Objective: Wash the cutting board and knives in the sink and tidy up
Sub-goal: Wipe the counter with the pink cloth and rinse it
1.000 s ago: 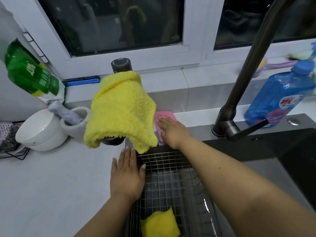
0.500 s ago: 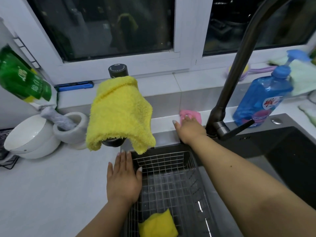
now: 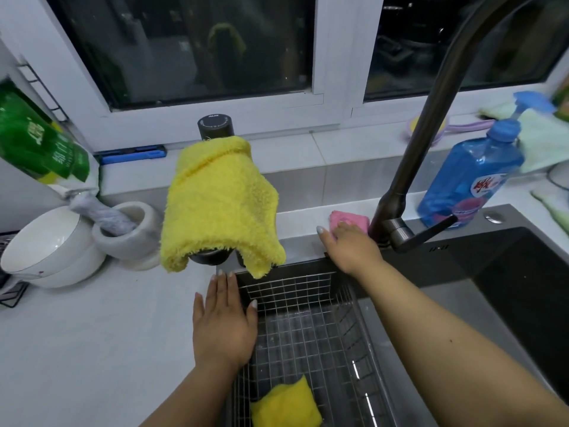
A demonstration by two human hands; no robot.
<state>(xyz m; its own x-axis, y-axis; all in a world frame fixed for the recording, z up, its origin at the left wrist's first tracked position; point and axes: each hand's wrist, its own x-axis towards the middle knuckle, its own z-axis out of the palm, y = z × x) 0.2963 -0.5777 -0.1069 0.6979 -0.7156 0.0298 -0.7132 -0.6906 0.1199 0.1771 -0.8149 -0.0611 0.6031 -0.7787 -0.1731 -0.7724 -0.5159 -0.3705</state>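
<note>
1. The right hand (image 3: 351,245) reaches out over the back rim of the sink (image 3: 508,272), its fingers spread fairly flat and pressing down on a small pink cloth (image 3: 349,218). The cloth lies on the ledge just left of the faucet (image 3: 397,208) base, directly under and beyond the fingertips, so any wipe from here would run sideways along that ledge.
2. The left hand (image 3: 223,322) rests palm down, fingers straight and together, on the edge where the counter (image 3: 92,349) meets the wire basket (image 3: 308,318). It holds nothing and looks to be only steadying.
3. The right hand is the one nearer the cloth; the left is well apart from it, with the basket corner in between.
4. No cutting board or knives show anywhere in view, so I cannot say where they are. My guess is the washing is done and this is the tidying part.
5. A yellow sponge (image 3: 286,405) lies in the near end of the basket, and a yellow towel (image 3: 218,208) hangs draped over a dark stand just behind the left hand.
</note>
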